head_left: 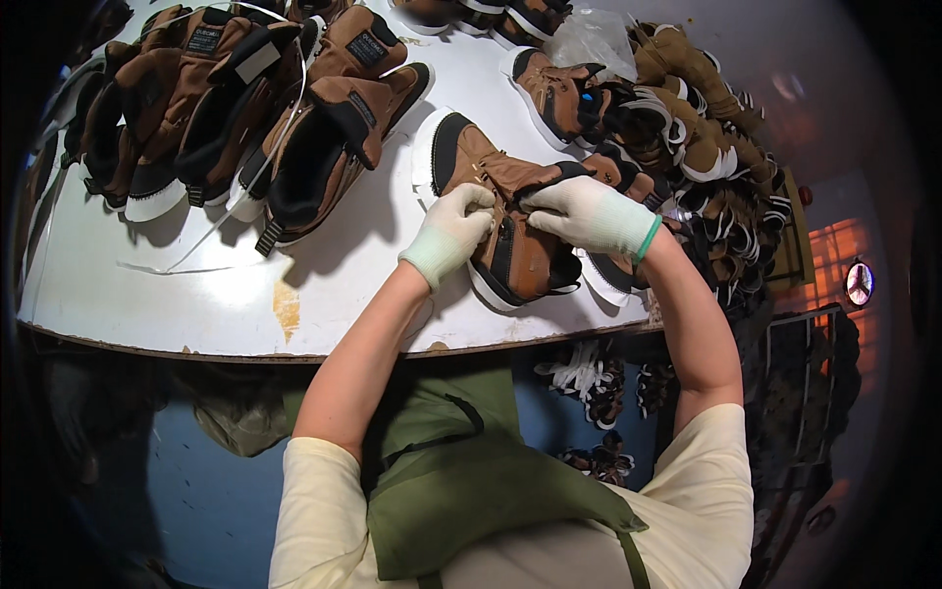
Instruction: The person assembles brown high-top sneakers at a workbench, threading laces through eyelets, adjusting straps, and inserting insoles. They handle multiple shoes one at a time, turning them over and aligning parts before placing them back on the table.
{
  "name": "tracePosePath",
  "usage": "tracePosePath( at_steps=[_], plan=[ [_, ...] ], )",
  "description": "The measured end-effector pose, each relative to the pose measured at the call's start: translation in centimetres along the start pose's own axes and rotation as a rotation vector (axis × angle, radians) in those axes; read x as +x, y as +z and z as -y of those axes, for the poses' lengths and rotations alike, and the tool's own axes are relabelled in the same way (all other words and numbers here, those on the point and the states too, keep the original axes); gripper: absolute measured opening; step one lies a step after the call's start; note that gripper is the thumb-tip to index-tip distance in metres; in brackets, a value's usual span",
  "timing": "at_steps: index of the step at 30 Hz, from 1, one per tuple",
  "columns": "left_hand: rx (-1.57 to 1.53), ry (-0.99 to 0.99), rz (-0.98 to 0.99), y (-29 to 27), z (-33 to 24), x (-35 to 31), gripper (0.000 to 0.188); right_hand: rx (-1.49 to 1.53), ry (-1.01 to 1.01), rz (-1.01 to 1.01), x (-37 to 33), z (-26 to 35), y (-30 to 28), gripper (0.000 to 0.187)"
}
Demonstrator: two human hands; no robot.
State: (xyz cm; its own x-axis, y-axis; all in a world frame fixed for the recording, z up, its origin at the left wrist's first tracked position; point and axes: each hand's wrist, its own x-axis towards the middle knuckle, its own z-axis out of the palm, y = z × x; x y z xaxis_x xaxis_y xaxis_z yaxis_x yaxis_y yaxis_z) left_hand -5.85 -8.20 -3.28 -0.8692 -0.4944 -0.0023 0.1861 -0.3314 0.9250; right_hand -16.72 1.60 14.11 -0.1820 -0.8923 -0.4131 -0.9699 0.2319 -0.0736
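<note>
A brown shoe (479, 162) with a black toe cap and a thick white sole lies tilted on the white table, its toe pointing away and to the left. Both of my hands wear pale knit gloves. My left hand (451, 234) is closed, its fingertips pinching at the near left side of the shoe's lace area. On the other side, my right hand (589, 214) is closed with thumb and fingers at the black-lined collar and tongue. Whether a lace lies between the fingertips is too small to see.
On the left of the white table (226, 309) stands a row of brown shoes (324, 162), a thin white cord (280, 137) lying across them. Another brown shoe (549, 93) sits beyond my right hand, near a clear plastic bag (592, 41) and a heap of tan shoes (692, 108).
</note>
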Motion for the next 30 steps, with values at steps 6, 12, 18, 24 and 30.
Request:
tracePosePath(
  at_steps=[6,12,18,24,30],
  plan=[
    [0.306,0.087,-0.026,1.3,-0.3,-0.8,0.039,0.120,0.052,0.048,0.0,-0.1,-0.4,0.036],
    [0.243,0.057,-0.151,2.1,0.3,-0.8,0.038,0.118,0.035,0.031,0.1,-0.4,-0.2,0.035],
    [0.312,0.071,-0.188,2.5,-0.7,0.6,0.024,0.000,-0.033,-0.014,0.4,-0.9,0.1,0.034],
    [0.241,0.020,-0.187,2.1,0.5,1.7,0.017,-0.164,0.131,0.006,0.8,1.9,-0.2,0.031],
    [0.151,0.044,-0.177,1.7,0.9,1.5,0.022,-0.065,0.079,-0.289,-1.1,2.7,-0.8,0.026]
  ],
)
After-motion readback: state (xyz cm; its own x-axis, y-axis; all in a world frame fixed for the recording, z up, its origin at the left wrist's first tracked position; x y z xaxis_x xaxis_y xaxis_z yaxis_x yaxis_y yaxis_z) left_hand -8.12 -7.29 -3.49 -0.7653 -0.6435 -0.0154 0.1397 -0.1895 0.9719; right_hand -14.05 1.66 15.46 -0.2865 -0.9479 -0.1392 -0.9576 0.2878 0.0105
